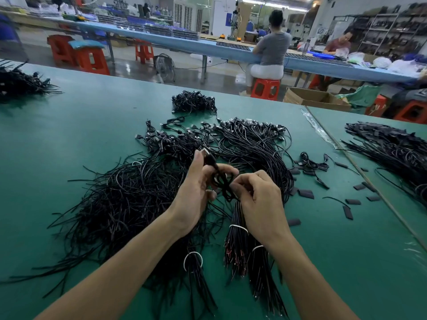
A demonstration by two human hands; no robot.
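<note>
My left hand (196, 190) grips a black USB cable (220, 181) near its plug, the metal plug end sticking up past my fingers. My right hand (258, 195) pinches the same cable's looped cord just to the right. Both hands hover above a big heap of loose black cables (129, 199) on the green table (69, 135). Under my wrists lie bundles of cables (238, 245) tied with white bands, their bare wire ends pointing toward me.
A small coiled pile (194, 101) lies farther back, another heap (392, 148) at the right and one (20, 84) at the far left. Short black sleeve pieces (306, 194) are scattered right of my hands. A cardboard box (316, 99) and red stools stand beyond the table; two people sit at a blue bench.
</note>
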